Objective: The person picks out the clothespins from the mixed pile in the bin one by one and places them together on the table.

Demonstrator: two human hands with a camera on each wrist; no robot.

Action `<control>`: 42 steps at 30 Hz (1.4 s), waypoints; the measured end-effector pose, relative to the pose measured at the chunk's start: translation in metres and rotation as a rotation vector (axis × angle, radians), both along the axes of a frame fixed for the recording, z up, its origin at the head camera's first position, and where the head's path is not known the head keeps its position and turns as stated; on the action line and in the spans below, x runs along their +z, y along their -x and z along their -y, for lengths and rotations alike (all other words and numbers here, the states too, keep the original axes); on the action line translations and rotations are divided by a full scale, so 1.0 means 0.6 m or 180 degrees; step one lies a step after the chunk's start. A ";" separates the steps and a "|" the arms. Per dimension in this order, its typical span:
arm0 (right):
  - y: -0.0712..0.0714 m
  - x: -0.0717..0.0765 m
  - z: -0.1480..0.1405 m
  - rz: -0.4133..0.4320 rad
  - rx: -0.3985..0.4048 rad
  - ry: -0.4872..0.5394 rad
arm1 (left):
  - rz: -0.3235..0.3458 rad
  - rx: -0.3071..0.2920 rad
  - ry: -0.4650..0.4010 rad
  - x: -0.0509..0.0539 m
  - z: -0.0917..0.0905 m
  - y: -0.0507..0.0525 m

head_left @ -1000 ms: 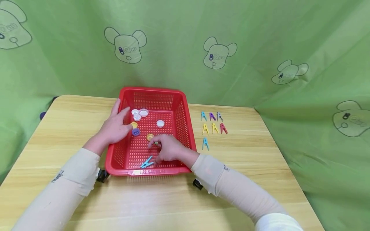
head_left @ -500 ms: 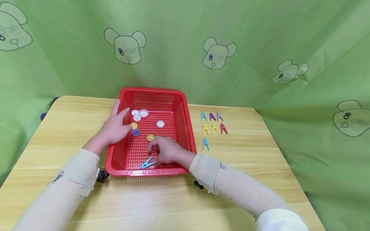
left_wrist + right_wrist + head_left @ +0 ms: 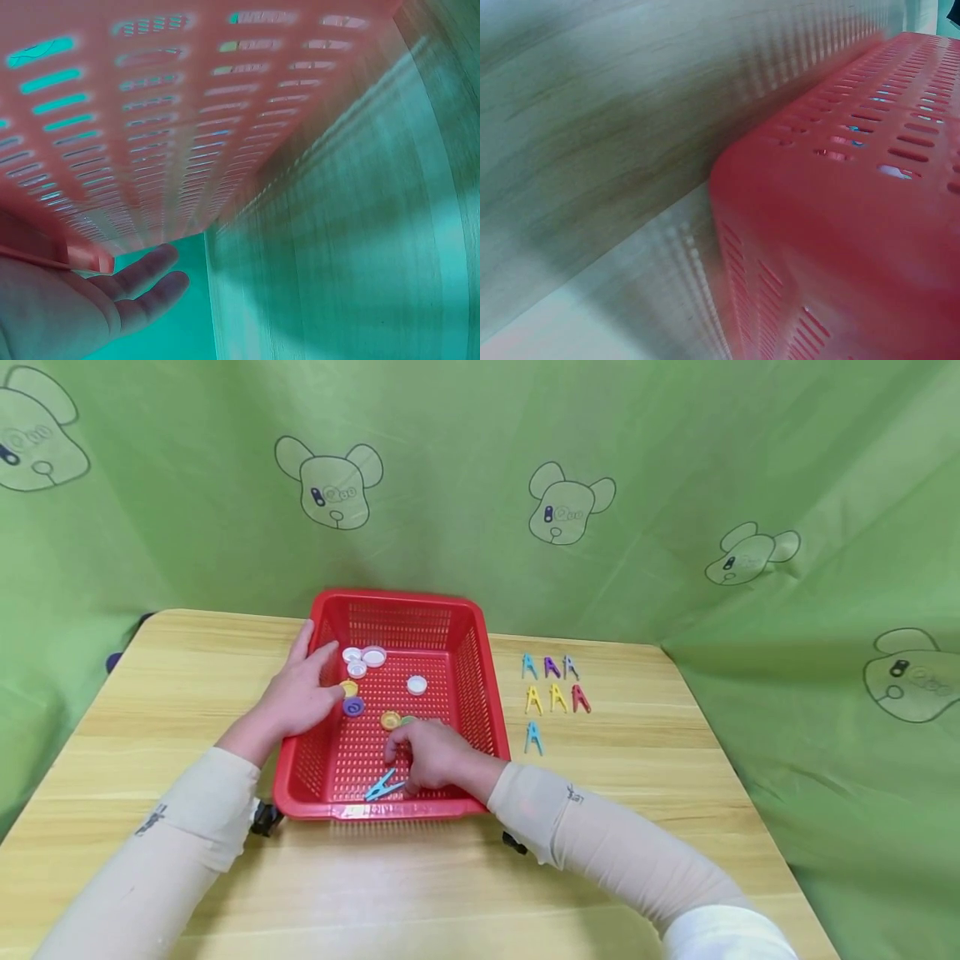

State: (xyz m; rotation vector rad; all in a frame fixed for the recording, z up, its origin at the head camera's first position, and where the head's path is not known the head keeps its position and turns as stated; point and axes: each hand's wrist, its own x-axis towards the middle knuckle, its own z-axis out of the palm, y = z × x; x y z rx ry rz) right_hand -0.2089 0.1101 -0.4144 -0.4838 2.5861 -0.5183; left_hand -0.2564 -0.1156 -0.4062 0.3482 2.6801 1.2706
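A red perforated basket (image 3: 491, 693) stands on the wooden table. My left hand (image 3: 296, 693) lies across its left rim, thumb and a finger inside, other fingers extended outside, as the left wrist view shows. Inside, near the front wall, lies a light-blue clothespin (image 3: 378, 789). My right hand (image 3: 435, 756) reaches in from the right with curled fingers and seems to pinch the end of one clothespin leg; the contact is partly hidden. Just beyond the right hand lie a yellow-orange cap (image 3: 390, 720) and a green cap (image 3: 408, 720), the green one partly covered.
White caps (image 3: 373, 657) sit at the basket's back left, with another white cap (image 3: 416, 685) further right. Yellow and purple caps (image 3: 353, 707) lie close to the left thumb. Several coloured clothespins (image 3: 557, 697) lie in rows on the table right of the basket.
My right hand has dipped slightly and its fingers have drawn closer together at the clothespin's leg. The green cap shows more beyond it. My left hand stays in place.
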 end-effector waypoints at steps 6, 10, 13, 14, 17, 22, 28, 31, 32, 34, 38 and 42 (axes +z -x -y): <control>0.000 0.002 0.001 -0.0072 0.0049 -0.0094 | -0.0023 0.0013 0.0020 0.001 -0.001 0.000; 0.001 0.002 0.001 -0.0074 0.0088 -0.0128 | -0.0027 0.0014 0.0022 0.001 -0.002 0.001; 0.001 0.000 0.001 -0.0066 0.0114 -0.0152 | -0.0022 0.0010 0.0013 0.001 -0.002 0.001; 0.001 0.000 0.001 -0.0065 0.0119 -0.0157 | -0.0022 0.0008 0.0011 0.001 -0.002 0.002; 0.001 -0.002 0.001 -0.0053 0.0128 -0.0158 | -0.0024 0.0011 0.0010 0.001 -0.003 0.002; 0.001 -0.002 0.000 -0.0073 0.0179 -0.0163 | -0.0020 0.0026 -0.0008 0.001 -0.003 0.002; 0.002 0.000 0.001 -0.0123 0.0245 -0.0190 | -0.0051 0.0013 0.0020 0.002 -0.002 0.004; 0.002 0.000 0.001 -0.0135 0.0255 -0.0194 | -0.0051 0.0012 0.0011 0.003 -0.002 0.004; 0.002 -0.001 0.001 -0.0136 0.0256 -0.0192 | -0.0054 0.0012 0.0014 0.002 -0.002 0.004; 0.002 0.000 0.001 -0.0140 0.0256 -0.0184 | -0.0042 0.0019 0.0012 0.002 -0.002 0.003; 0.000 0.002 0.002 -0.0136 0.0232 -0.0153 | -0.0014 0.0039 -0.0010 -0.001 -0.002 0.002; -0.001 0.004 0.002 -0.0116 0.0189 -0.0112 | 0.0020 0.0061 -0.0042 -0.003 -0.002 0.002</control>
